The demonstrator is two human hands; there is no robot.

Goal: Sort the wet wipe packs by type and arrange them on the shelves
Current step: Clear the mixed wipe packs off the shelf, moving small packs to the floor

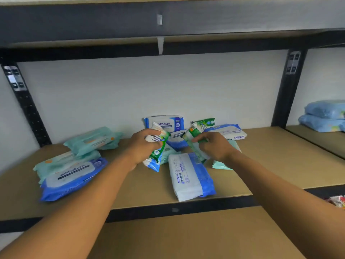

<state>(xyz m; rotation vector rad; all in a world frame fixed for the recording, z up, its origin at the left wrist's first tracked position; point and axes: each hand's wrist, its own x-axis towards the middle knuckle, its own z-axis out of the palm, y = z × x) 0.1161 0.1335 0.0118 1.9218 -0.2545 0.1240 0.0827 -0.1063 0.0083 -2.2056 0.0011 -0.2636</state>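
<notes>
The left hand point(143, 146) grips a green wipes pack point(157, 141) and the right hand point(214, 146) grips a second green pack point(196, 131), both over mid-shelf point(280, 156). Both packs' long axes run roughly 12-to-6. The teal packs point(93, 141) lie at 9 o'clock, nearer the left hand.

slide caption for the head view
Left hand grips a green wipe pack, right hand a second green pack, above the shelf.

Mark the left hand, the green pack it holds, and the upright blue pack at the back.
left hand point(141, 147): head view, back of the hand.
green pack point(156, 138): head view, its white printed label.
upright blue pack point(169, 124): head view, its front label.
</notes>
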